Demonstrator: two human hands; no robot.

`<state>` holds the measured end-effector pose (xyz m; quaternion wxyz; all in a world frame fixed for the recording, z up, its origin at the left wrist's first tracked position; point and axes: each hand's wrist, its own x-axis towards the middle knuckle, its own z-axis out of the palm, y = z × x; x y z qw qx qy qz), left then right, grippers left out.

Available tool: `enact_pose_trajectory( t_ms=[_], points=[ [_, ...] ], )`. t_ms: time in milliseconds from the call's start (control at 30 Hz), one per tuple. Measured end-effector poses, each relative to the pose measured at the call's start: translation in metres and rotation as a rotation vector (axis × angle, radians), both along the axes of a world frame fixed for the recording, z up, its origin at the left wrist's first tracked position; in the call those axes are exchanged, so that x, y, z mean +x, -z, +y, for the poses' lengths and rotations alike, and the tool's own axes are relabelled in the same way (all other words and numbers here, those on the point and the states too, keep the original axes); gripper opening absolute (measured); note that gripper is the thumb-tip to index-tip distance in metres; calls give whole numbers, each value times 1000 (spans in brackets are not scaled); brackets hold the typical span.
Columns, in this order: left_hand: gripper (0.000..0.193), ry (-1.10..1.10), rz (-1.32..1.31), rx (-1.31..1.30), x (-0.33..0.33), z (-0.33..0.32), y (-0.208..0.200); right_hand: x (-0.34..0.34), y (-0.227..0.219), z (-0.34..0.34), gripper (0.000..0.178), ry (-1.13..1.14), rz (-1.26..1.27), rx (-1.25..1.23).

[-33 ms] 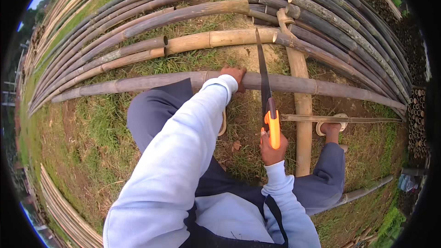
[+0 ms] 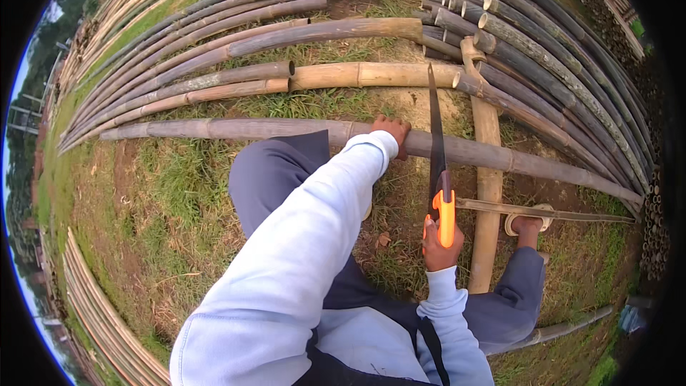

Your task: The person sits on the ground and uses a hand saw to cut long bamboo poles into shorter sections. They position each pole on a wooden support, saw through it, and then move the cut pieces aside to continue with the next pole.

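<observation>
My left hand [image 2: 391,133] is wrapped over a long brown bamboo pole [image 2: 279,129] that runs crosswise in front of me. In my closed right hand [image 2: 441,248] is a hand saw [image 2: 446,218] with an orange handle. Its dark, tapering blade points away from me and crosses the pole a little to the right of my left hand. Whether the teeth touch the bamboo, I cannot tell. Under the pole, right of the blade, lies a thick tan bamboo support [image 2: 488,193] pointing away from me.
Cut bamboo poles [image 2: 321,28] lie side by side beyond, with a dark stack [image 2: 529,50] at the far right. A thin bamboo strip [image 2: 543,210] extends right, by my sandalled foot [image 2: 529,224]. Pale poles [image 2: 107,314] lie at the near left. Sawdust [image 2: 421,104] covers ground beyond the blade.
The whole scene has shifted to the right and slightly down in the picture. Both hands, the saw and the pole keep nearly the same places relative to each other.
</observation>
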<state>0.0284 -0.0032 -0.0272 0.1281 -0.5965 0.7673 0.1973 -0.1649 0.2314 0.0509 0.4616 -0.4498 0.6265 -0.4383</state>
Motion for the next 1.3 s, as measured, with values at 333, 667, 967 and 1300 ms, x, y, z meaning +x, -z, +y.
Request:
enact_pose_trajectory(
  t_ms=[333, 667, 967, 1300],
  points=[
    [31, -129, 45, -362, -1, 21, -5, -1, 16, -22, 18, -24, -149, -30],
    [41, -161, 27, -205, -7, 54, -60, 2, 22, -30, 15, 32, -145, -27],
    [49, -178, 65, -159, -15, 44, -55, 6, 8, -24, 17, 20, -190, -40],
    [45, -176, 91, -208, -8, 51, -55, 13, 0, -16, 18, 70, -153, -28]
  ],
)
